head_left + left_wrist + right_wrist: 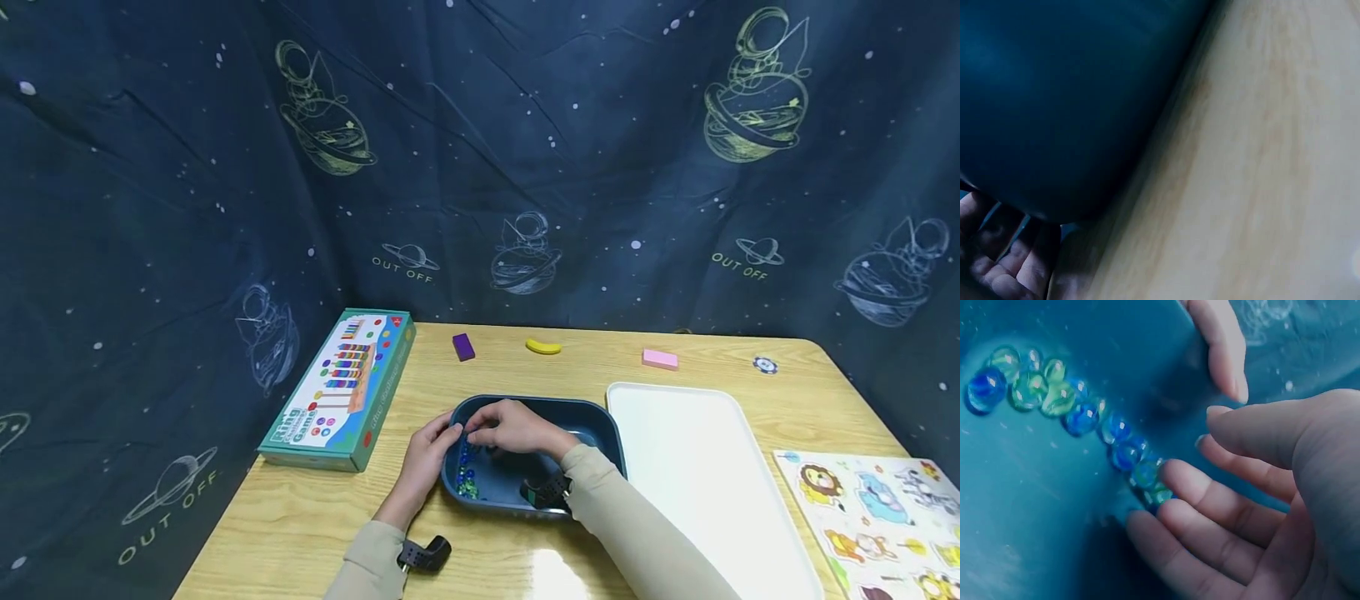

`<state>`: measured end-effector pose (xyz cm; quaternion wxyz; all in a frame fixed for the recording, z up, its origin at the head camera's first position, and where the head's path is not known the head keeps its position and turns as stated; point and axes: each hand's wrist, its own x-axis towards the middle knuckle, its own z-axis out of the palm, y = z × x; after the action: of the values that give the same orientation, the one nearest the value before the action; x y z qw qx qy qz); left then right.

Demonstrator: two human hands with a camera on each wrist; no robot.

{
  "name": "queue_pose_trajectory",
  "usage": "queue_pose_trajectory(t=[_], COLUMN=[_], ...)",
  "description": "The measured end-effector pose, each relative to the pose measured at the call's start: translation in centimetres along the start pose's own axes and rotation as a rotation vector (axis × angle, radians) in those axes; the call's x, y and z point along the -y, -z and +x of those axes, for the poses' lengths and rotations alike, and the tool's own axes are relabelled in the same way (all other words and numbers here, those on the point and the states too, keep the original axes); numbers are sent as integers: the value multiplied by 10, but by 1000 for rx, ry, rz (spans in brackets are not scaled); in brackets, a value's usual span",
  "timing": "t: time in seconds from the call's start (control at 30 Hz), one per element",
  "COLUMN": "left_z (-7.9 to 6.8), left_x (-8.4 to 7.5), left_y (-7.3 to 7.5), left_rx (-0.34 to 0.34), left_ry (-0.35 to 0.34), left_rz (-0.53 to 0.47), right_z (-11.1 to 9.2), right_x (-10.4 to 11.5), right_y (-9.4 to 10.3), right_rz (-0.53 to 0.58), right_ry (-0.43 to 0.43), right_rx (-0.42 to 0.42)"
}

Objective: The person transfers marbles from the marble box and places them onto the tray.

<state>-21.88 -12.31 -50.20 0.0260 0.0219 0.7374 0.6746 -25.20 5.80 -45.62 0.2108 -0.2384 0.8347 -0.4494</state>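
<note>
A dark blue plastic basin (506, 477) stands on the wooden table. Blue and green glass marbles (467, 482) lie in a line along its left inner side; in the right wrist view these marbles (1125, 453) look clear and shiny. My left hand (426, 454) holds the basin's left rim, thumb over the edge, and the left wrist view has its bent fingers (1022, 256) against the outside. Inside the basin, my right hand (517, 427) reaches to the far left corner. Its loosely bent fingers (1210, 534) are at the marbles; thumb and forefinger stand slightly apart, nothing visible between them.
A ring game box (337, 387) lies at left. Along the back are a purple block (463, 347), yellow banana piece (543, 347), pink block (660, 359) and round chip (765, 365). A white tray (697, 467) and animal puzzle board (873, 508) are at right.
</note>
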Motion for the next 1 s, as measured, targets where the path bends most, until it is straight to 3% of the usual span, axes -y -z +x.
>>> queue_pose_trajectory(t=[0.23, 0.33, 0.47, 0.77, 1.0], left_z=[-2, -3, -4, -1, 0], left_x=[3, 0, -4, 0, -2], left_y=[4, 4, 2, -1, -5], left_rx=[-34, -26, -23, -76, -78], left_ry=[-6, 0, -12, -28, -28], left_rz=[32, 22, 26, 60, 71], right_z=[5, 5, 2, -4, -5], right_x=[-7, -6, -3, -4, -5], right_y=[-9, -12, -13, -19, -19], right_rz=[-53, -63, 4, 285, 269], right_ry=[18, 31, 39, -14, -22], right_rx=[-26, 3, 110, 413, 490])
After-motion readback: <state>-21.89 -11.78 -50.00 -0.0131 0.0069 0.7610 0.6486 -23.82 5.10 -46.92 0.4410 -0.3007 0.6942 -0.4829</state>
